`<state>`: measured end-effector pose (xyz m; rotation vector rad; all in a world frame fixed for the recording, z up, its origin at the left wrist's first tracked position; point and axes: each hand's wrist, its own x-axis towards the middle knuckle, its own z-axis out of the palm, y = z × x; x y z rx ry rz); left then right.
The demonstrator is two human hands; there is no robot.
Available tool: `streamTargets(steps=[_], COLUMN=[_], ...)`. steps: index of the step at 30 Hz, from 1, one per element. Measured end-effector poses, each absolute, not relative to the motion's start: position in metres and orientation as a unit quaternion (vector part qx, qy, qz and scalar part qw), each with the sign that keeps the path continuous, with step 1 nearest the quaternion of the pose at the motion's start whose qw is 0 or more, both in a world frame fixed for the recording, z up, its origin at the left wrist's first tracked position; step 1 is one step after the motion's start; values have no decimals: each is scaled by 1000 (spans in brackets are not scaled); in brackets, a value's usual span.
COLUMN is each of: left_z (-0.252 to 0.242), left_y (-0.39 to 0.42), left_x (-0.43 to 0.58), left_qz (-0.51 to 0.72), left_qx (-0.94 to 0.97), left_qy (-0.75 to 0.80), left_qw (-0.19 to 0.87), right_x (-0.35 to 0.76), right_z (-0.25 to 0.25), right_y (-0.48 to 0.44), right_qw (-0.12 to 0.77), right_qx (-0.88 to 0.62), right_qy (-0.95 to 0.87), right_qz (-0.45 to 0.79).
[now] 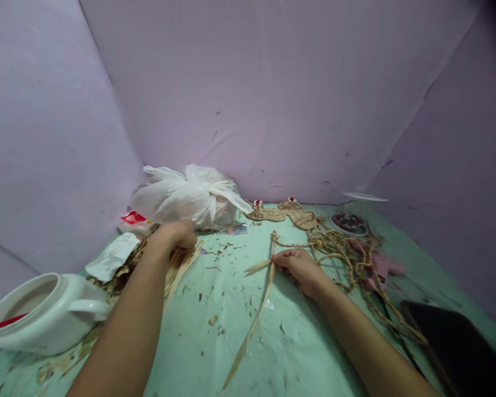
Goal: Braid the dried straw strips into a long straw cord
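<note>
My right hand (300, 269) pinches a thin braided cord (274, 242) of dried plant fibre near its working end. Loose tails of flat strip (248, 336) spread from that point, one long towards me and a short one to the left. The cord runs back to a tangled heap of braid (334, 248) on the right. My left hand (181, 236) is over at the left, its fingers curled down onto the far end of a bundle of pale dried leaf strips (177, 275). The fingertips are partly hidden there.
Behind my left hand sits a knotted white plastic bag (190, 193). A white teapot-shaped pot (49, 314) stands at the left. Woven sole-shaped pieces (300, 214), a dish of beads (349, 221), a pink glue gun (384, 267) and a dark phone (458, 347) lie rightward. Walls enclose the green surface.
</note>
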<state>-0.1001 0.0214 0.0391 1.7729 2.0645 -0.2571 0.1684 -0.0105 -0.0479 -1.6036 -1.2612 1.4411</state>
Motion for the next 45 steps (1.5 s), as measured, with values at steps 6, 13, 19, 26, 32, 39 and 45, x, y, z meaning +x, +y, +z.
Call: streamTargets(steps=[6,13,19,26,32,39,45], left_z=[24,52,35,-10,-13,-8,-12], left_y=[25,16,13,17,16,6,4], left_x=[-102,-80,-27,11,16,22,31], left_qz=[-150,-102,30,82,109,70,110], left_qx=[584,668,773,820,800,734,683], left_qy=[753,708,547,478,496,535,587], left_qw=[265,207,319,304,319,411,420], right_x=[168,168,166,166,167,168,167], right_z=[-50,-45,-39,-41,-41,-43,-37], right_y=[-10,-11,-14,-12,-11,-10,-12], right_qw=[318,312,324,334,338,345,351], right_qx=[-599,-604,-604,-597,-596,-591,-585], right_qy=[-483,-486,-489,-489,-486,-486,-468], right_qz=[554,549,540,541,542,543,562])
